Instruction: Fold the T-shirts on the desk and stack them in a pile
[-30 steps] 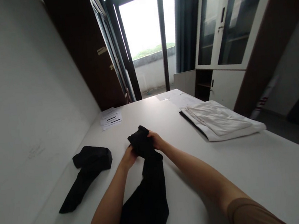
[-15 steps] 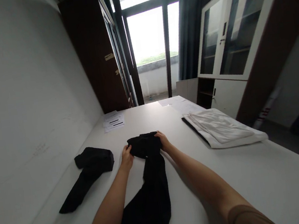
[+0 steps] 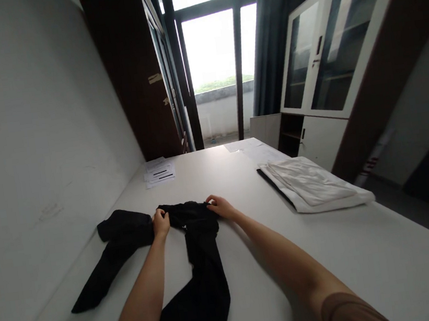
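Black trousers [image 3: 203,256] lie lengthwise on the white table, their waist end away from me and the legs running toward me out of the bottom of the view. My left hand [image 3: 161,224] is closed on the left corner of the waist. At the right corner, my right hand [image 3: 220,207] pinches the cloth between thumb and fingers. The waist is drawn out flat between both hands, with a small pale spot near its middle. Another black garment [image 3: 125,233], bent over itself, lies just left of my left hand, close to the wall.
A stack of folded white cloth [image 3: 312,182] with a dark layer under its left edge lies on the table [image 3: 275,258] at the right. Papers [image 3: 160,173] sit at the far left, and more sheets [image 3: 256,149] lie at the far right. The wall [image 3: 43,178] borders the left side.
Both hands have moved left with the waist of the trousers, the left one farther, so the waist is stretched wider. My left hand is now beside the other black garment.
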{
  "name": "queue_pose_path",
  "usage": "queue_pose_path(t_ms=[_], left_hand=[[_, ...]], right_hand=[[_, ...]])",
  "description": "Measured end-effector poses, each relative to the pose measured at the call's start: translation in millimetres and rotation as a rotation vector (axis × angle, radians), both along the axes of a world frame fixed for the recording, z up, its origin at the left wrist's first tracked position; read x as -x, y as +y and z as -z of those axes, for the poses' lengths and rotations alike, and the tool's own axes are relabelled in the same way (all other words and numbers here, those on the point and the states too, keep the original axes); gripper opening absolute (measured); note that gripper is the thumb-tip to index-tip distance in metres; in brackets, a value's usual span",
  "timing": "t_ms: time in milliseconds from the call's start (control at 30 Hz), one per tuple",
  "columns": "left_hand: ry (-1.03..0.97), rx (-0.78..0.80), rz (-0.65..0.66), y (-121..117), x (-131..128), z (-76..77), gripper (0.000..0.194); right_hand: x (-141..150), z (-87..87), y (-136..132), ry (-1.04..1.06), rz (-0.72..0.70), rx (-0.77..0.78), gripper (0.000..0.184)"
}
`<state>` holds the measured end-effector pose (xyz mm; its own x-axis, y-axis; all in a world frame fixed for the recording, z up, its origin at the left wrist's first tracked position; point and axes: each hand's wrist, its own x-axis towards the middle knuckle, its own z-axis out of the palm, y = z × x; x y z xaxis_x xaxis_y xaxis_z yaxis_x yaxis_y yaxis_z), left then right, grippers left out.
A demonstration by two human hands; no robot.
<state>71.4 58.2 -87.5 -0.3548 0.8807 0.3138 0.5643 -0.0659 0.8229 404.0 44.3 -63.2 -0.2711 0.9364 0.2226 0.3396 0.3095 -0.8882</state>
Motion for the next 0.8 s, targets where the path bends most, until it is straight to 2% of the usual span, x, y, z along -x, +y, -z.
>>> queue_pose_path(t_ms=[67,167,333,400,533,633,700,800], left_hand=[[0.058,-0.006,-0.014,3,9,-0.7,0.017],[0.122,-0.023,-0.015,7,23,-1.3,0.022],[0.116,0.017,-0.057,9,50,-2.3,0.017],[0.078,0.036,-0.121,7,68,-5.4,0.011],[0.006,0.023,-0.289,-8,113,-14.6,0.038],[-0.008,0.026,-0.357,-24,139,-17.6,0.045],[0.007,0.044,-0.341,-32,144,-16.3,0.04],[0.053,0.076,-0.216,-36,130,-11.1,0.024]], right_hand=[[2,-0.3,-2,-0.199,0.128,-0.102,0.025],[5,-0.9,-5,-0.46,0.261,-0.124,0.026],[6,-1.1,-5,-0.664,0.317,-0.145,0.029],[3,-0.4,-3,-0.656,0.318,-0.168,0.026],[-9,3.2,4,-0.434,0.255,-0.138,0.017],[-11,7.7,9,-0.22,0.132,-0.083,0.026],[-8,10.5,9,-0.17,0.081,-0.062,0.035],[2,12.5,5,-0.297,0.076,-0.135,0.044]])
